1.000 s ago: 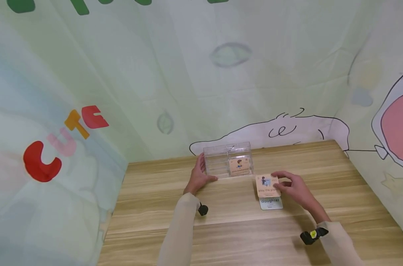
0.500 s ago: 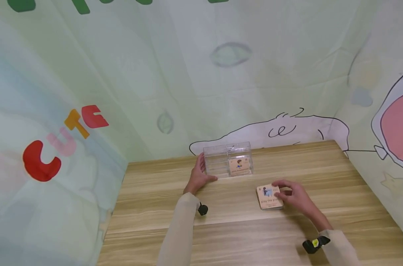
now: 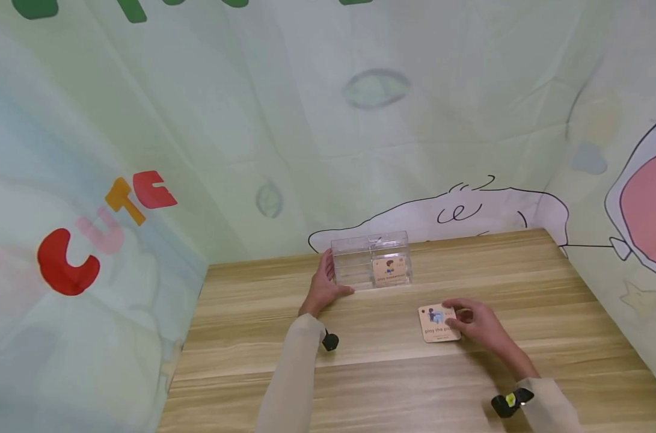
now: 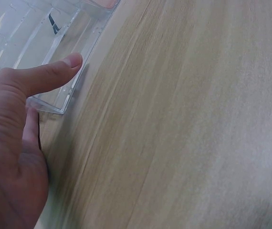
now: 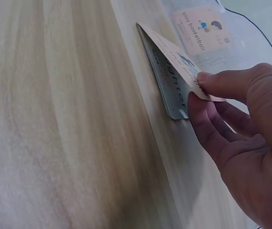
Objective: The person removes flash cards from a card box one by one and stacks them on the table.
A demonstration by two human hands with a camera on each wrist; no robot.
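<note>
In the head view my left hand (image 3: 324, 288) holds the left end of a clear plastic card box (image 3: 353, 267), thumb in front and fingers along its side. A peach "play basketball" card (image 3: 391, 270) sits in the box's right compartment. To the right, my right hand (image 3: 480, 325) pinches the right edge of a peach "play the piano" card (image 3: 435, 317) between thumb and fingers. The right wrist view has this card tilted, its raised edge in my fingers, over a pale "daughter" card (image 5: 163, 81) below it.
Both hands work over a wood-grain table (image 3: 382, 385). A printed curtain (image 3: 306, 150) stands behind the table's back edge, close to the box. Dark wrist cameras sit at both cuffs.
My right hand has brought the piano card down and toward me over the daughter card, which it now covers in the head view. The left hand and box have stayed put.
</note>
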